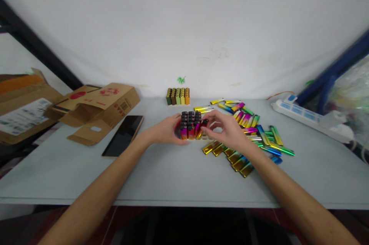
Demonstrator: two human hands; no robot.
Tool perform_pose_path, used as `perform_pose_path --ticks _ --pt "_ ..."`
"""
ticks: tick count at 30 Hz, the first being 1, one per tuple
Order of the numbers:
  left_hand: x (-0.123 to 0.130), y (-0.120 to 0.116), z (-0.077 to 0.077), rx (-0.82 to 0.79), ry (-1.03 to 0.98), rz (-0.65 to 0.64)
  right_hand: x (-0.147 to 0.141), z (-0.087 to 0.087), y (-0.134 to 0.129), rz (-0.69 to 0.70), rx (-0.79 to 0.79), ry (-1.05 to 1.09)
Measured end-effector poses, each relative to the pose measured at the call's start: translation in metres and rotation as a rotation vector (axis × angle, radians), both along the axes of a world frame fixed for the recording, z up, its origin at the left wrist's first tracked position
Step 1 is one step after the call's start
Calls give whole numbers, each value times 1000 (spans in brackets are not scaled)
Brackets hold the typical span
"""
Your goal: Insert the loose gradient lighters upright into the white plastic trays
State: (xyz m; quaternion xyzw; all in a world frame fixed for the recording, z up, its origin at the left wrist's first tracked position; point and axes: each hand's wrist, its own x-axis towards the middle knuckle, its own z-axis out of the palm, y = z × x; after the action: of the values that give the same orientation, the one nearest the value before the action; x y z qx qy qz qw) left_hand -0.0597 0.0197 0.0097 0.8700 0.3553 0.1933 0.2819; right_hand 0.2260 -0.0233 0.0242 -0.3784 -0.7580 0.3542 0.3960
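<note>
Grey table (161, 177): right grip (227, 127) pinches 1 tilted lighter (201, 130); left grip (165, 130) cups upright lighters (191, 126).

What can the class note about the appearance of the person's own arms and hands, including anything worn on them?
The left hand and right hand are both ungloved, with fingers uncovered. The left forearm and right forearm are bare as far as they show, with no sleeve, watch or bracelet visible. Rings would be too small to judge.
</note>
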Motion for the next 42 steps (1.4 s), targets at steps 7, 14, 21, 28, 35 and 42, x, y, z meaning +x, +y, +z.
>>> perform_pose_path --ticks 7,14,21,28,35,42 --pt "-1 -1 -1 -12 -5 -4 -4 4 -2 3 27 17" --pt "0 -1 0 13 -1 3 -11 9 -9 32 25 -12" --pt "0 0 1 21 10 0 -11 8 -7 19 1 -52" --pt "1 -2 3 17 30 21 -12 9 -5 19 38 -150" --pt "1 -2 3 -3 22 28 11 16 7 41 42 -168" --pt "1 0 2 -15 49 37 98 27 29 -153 0 -484"
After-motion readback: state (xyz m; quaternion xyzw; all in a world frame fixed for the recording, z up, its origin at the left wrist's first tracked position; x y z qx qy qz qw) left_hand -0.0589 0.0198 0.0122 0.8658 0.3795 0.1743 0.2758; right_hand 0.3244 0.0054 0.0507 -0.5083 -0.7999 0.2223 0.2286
